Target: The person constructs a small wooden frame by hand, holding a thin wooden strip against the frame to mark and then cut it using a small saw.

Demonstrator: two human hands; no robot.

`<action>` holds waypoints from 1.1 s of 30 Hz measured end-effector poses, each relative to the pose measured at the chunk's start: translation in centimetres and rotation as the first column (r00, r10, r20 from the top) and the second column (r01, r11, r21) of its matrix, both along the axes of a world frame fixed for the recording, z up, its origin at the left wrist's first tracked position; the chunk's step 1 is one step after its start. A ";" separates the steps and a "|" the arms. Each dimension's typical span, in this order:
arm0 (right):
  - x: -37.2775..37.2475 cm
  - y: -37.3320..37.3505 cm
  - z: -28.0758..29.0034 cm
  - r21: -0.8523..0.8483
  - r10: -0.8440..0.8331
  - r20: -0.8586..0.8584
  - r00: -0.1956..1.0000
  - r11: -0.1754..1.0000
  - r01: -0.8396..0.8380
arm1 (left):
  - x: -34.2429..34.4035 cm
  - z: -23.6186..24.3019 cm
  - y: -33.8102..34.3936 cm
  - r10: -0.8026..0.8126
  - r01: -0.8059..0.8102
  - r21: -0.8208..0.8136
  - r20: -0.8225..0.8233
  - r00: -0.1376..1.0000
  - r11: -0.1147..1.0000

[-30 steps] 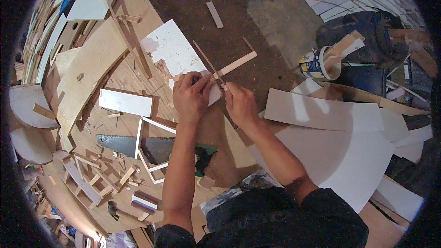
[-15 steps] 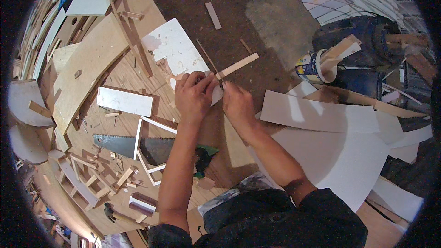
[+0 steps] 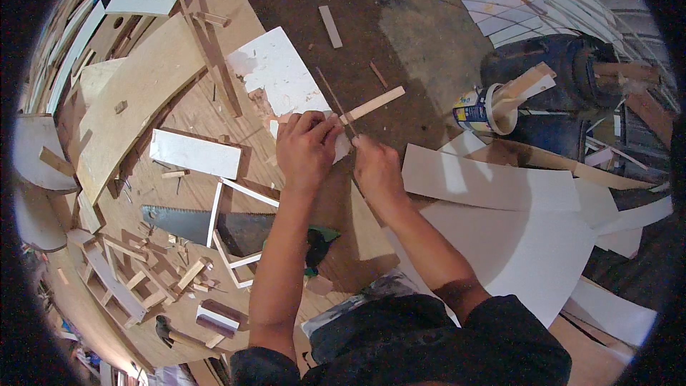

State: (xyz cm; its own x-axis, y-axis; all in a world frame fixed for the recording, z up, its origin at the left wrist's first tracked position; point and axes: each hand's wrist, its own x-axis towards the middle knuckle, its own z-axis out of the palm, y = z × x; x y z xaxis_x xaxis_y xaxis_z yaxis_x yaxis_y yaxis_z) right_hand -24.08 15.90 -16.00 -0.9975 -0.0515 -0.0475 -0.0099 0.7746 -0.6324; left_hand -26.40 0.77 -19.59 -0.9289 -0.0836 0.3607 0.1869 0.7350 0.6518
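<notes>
My left hand [image 3: 307, 146] presses a pale wooden strip [image 3: 379, 103] down on a chipped white board [image 3: 279, 71] at the workbench edge. The strip's free end juts out to the right past the board. In my right hand [image 3: 379, 169], fingers closed, is one end of a thin, narrow saw blade [image 3: 331, 90]. The blade lies across the strip, just right of my left fingers, and points away from me to the upper left. The cut itself is too small to make out.
On the plywood bench lie a handsaw [image 3: 175, 223], a white block [image 3: 194, 154], a white-edged frame [image 3: 215, 214], a hammer [image 3: 168, 330] and small offcuts. To the right stand a bucket with wood pieces [image 3: 504, 109] and large white sheets [image 3: 493, 257].
My right hand has drawn back slightly toward me, and the blade has slid with it across the strip. The left hand keeps its hold; the whole view has shifted a little.
</notes>
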 end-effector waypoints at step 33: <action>1.8 1.2 0.9 0.041 -0.020 0.181 0.983 0.999 0.013 | -0.1 -0.4 0.0 0.017 -0.018 -0.047 -0.021 1.000 0.999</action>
